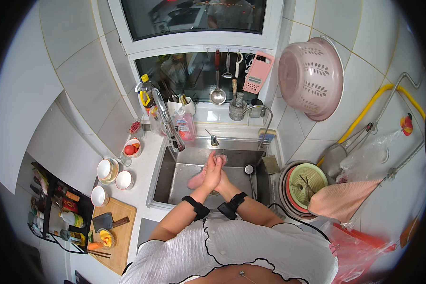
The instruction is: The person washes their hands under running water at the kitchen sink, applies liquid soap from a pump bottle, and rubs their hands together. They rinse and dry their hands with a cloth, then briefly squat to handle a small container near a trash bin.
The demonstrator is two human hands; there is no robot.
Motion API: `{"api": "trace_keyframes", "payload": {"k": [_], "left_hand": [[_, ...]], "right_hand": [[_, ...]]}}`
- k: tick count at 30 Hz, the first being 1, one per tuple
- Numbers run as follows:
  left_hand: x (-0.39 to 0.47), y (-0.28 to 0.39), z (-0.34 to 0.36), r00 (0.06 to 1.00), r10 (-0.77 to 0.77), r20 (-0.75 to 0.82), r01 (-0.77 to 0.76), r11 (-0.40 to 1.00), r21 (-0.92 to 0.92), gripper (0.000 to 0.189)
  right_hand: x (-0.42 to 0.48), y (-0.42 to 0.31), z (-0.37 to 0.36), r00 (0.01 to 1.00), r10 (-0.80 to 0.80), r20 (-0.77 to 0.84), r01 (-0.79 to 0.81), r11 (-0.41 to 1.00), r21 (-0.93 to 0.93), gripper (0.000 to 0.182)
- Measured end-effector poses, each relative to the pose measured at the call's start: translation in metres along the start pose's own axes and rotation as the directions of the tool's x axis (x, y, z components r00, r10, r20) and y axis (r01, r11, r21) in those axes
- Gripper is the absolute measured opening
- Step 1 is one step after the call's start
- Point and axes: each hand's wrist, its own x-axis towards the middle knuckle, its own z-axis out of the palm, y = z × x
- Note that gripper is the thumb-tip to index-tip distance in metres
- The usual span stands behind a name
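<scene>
My left hand (211, 174) and my right hand (223, 180) are pressed palm to palm over the stainless steel sink (184, 168). A wet-looking pink cloth (196, 180) is squeezed between them, one end hanging out to the left and a bit showing past the fingertips. The part inside the palms is hidden. To the right of my hands, a metal ladle (249, 171) leans in the basin. The chrome faucet (168, 122) arches over the sink's back left corner; whether water runs cannot be seen.
Left are a cutting board (122, 209) with a cleaver (104, 220), white bowls (124, 180) and a black spice rack (49, 213). Behind the sink stand a pink soap bottle (185, 126) and a thin curved tap (271, 115). Stacked basins and a green colander (309, 177) sit right.
</scene>
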Motion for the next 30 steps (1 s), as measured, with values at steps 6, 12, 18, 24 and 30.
{"api": "trace_keyframes", "payload": {"k": [6,12,18,24,30], "left_hand": [[-0.023,0.039,-0.011,0.937,0.112,0.332,-0.332,0.587,0.738,0.058],[-0.011,0.11,-0.022,0.986,0.037,0.165,-0.154,0.6,0.785,0.035],[0.007,0.043,-0.042,0.943,0.28,0.179,-0.276,0.36,0.891,0.027],[-0.009,0.036,-0.038,0.926,0.248,0.286,-0.347,0.254,0.903,0.029],[-0.021,0.058,-0.044,0.735,0.418,0.534,-0.603,0.041,0.797,0.034]], "right_hand": [[-0.005,0.0,-0.008,0.998,0.042,-0.045,-0.04,0.999,0.03,0.032],[0.01,-0.013,-0.012,0.984,0.178,-0.023,-0.175,0.98,0.098,0.033],[0.004,-0.007,0.071,0.89,0.083,-0.447,-0.125,0.99,-0.064,0.041],[0.001,-0.028,0.036,0.943,0.134,-0.303,-0.164,0.984,-0.076,0.047],[0.0,-0.021,0.043,0.914,-0.032,-0.403,-0.067,0.971,-0.228,0.045]]}}
